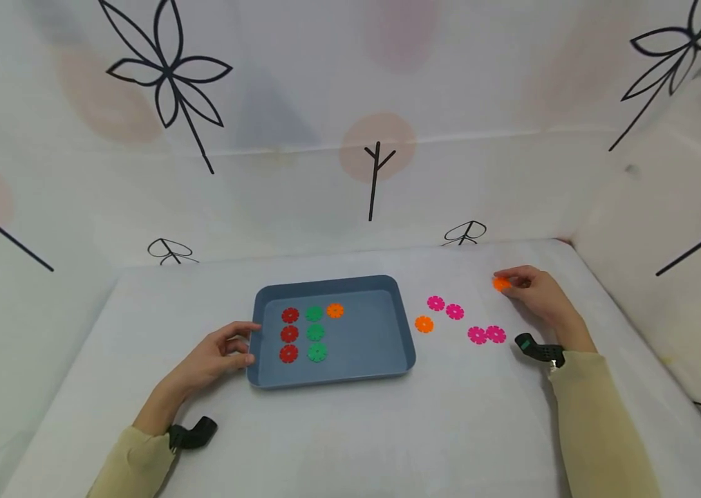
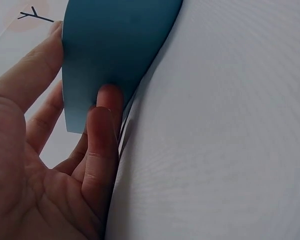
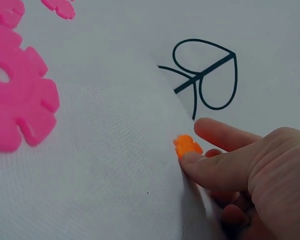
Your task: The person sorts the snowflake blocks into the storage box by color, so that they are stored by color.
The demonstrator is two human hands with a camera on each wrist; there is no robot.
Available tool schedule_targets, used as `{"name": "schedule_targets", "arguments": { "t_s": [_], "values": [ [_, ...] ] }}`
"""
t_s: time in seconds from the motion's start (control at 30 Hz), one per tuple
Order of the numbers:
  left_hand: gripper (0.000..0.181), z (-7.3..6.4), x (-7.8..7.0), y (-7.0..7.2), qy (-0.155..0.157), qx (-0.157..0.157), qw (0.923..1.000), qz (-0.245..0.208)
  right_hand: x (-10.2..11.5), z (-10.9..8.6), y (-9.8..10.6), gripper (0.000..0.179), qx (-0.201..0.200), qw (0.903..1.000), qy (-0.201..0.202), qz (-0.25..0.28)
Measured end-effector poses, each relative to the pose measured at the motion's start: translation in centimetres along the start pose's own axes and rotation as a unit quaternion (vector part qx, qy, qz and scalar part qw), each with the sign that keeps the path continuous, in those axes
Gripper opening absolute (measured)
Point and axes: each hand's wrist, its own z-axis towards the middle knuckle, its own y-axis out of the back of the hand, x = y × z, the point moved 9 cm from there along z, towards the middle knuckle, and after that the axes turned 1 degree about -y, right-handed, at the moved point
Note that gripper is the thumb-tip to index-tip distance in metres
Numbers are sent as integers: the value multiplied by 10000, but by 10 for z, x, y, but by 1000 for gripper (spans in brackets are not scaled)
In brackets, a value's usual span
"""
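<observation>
My left hand [image 1: 215, 354] holds the left side of a blue-grey tray [image 1: 397, 325]. In the left wrist view, its thumb and fingertips [image 2: 110, 97] meet the tray wall [image 2: 115, 35], some low on the outside. Inside the tray lie a column of red flower-shaped discs [image 1: 290, 334], a column of green ones [image 1: 316, 333] and one orange disc [image 1: 334, 310] at the top of a third column. Over the far right of the table, my right hand [image 1: 537, 294] pinches another orange flower disc [image 3: 186, 145] between thumb and fingers.
Between the tray and my right hand lie several pink flower discs [image 1: 455, 312], two of them side by side nearer me. A loose orange disc [image 1: 424, 324] sits just right of the tray. White printed cloth [image 1: 301, 207] walls the table's back and sides.
</observation>
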Motion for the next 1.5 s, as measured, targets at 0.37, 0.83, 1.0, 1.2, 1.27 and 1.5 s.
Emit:
{"name": "schedule_targets", "arguments": {
  "t_s": [0.37, 0.83, 1.0, 1.2, 1.27, 1.5],
  "values": [
    [55, 0, 2, 0, 23, -44, 10000, 66, 0, 1, -2, 31, 5, 10000, -20, 24],
    [55, 0, 3, 0, 0, -48, 10000, 43, -8, -1, 1, 36, -40, 9990, -312, 331],
    [54, 0, 3, 1, 33, -75, 9999, 95, -8, -1, 3, 40, -162, 9977, -334, 568],
    [55, 0, 2, 0, 90, -74, 9999, 67, -9, -1, 4, 41, -346, 9969, -364, 611],
    [55, -1, 2, -1, 89, -58, 9999, 38, -10, -2, 5, 39, -395, 9964, -415, 627],
    [55, 0, 1, -1, 84, -85, 9999, 76, -9, -4, 12, 39, -368, 9947, -537, 791]
  ]
}}
